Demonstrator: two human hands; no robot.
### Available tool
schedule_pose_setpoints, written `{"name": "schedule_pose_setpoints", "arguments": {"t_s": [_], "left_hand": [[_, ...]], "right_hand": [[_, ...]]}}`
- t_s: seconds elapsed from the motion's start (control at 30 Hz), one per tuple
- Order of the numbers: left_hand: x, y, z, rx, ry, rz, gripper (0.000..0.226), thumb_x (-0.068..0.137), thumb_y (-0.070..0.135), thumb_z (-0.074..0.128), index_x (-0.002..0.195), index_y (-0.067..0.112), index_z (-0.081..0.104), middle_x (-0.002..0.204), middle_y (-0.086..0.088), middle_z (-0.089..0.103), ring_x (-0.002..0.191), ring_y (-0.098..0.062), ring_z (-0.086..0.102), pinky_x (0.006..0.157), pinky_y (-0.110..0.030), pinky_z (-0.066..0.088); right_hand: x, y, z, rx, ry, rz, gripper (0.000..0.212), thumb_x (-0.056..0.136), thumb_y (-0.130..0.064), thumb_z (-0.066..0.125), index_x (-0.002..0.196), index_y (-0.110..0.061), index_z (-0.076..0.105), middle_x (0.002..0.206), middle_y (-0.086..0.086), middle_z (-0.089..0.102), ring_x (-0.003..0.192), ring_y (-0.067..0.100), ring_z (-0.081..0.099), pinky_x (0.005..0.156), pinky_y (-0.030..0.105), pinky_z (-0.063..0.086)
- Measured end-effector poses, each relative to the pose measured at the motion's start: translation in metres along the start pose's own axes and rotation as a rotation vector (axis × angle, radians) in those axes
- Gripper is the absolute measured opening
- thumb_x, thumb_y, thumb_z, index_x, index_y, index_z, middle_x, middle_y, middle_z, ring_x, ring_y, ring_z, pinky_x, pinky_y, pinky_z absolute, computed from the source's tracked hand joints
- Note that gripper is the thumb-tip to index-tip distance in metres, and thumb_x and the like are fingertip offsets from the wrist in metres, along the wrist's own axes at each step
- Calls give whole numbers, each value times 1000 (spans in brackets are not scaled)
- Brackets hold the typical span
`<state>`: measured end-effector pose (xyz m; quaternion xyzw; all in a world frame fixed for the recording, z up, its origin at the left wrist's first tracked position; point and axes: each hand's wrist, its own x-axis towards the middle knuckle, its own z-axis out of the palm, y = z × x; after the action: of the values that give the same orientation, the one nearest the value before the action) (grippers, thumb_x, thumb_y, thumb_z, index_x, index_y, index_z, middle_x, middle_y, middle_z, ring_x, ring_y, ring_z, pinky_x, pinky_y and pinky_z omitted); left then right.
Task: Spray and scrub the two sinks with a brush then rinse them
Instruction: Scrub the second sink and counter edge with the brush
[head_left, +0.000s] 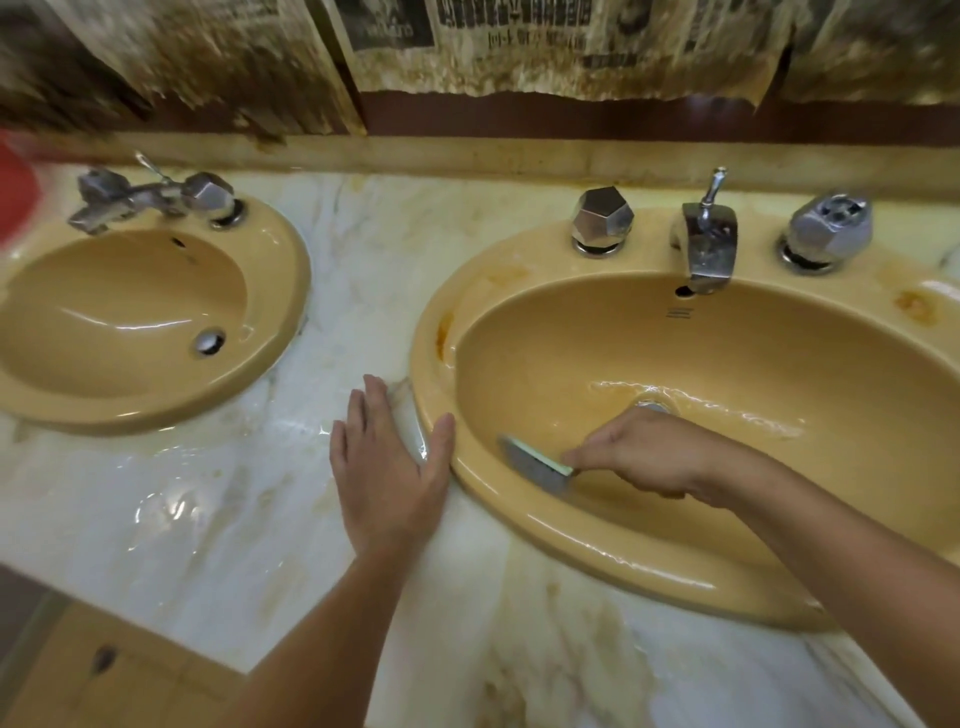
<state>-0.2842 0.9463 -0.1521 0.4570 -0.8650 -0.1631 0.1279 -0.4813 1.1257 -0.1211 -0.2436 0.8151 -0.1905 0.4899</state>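
Two mustard-yellow sinks are set in a wet marble counter (218, 519). Inside the right sink (753, 358), my right hand (644, 457) grips a small brush (535, 462) with a green back and grey bristles, pressed against the basin's near-left wall. Water lies around that sink's drain, which my hand partly hides. My left hand (387, 467) lies flat on the counter, fingers straight, thumb touching the right sink's rim. The left sink (124, 312) stands untouched, its drain (209, 342) visible. No spray bottle is in view.
The right sink has a chrome spout (709, 244) with two knobs (602, 221) (828, 228). A chrome tap (150, 197) sits behind the left sink. Orange stains mark the right sink's rim. Stained paper covers the wall behind. A red object (15, 187) shows at the far left edge.
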Motion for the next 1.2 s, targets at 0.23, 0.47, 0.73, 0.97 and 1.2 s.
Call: {"name": "schedule_pose_setpoints", "arguments": {"t_s": [0.23,0.47,0.73,0.97,1.2], "left_hand": [[1,0,-1,-1,-6,-10,94,91,79,21,163,19,12,168,4,21,156,-8,6,128,-37,5],[2,1,-2,3,-6,-11,95,90,79,19,163,18,14,168,4,23,156,-9,8,128,-37,6],[2,0,-2,13,-2,-14,94,91,78,21,163,17,15,168,3,23,156,-9,9,128,-37,6],[2,2,-2,6,2,-23,93,91,76,24,163,16,17,167,1,26,156,-10,11,128,-37,8],[2,2,-3,4,-5,-27,93,91,75,24,163,17,16,167,2,24,156,-9,9,128,-38,9]], "right_hand": [[1,-9,8,156,-24,18,34,90,-40,68,73,-11,66,56,-3,33,48,15,29,43,23,22],[6,-17,12,235,-22,-21,36,89,-41,68,70,-11,68,61,3,33,55,20,29,45,27,21],[11,-19,19,284,15,-164,22,89,-49,69,90,-30,81,57,-4,57,53,15,48,53,29,42],[23,-26,18,358,-9,-125,23,90,-45,69,90,-25,81,53,-7,43,46,13,35,44,24,29],[36,-31,18,331,45,-144,15,92,-40,70,100,-33,80,47,-13,46,37,2,36,38,19,28]]}}
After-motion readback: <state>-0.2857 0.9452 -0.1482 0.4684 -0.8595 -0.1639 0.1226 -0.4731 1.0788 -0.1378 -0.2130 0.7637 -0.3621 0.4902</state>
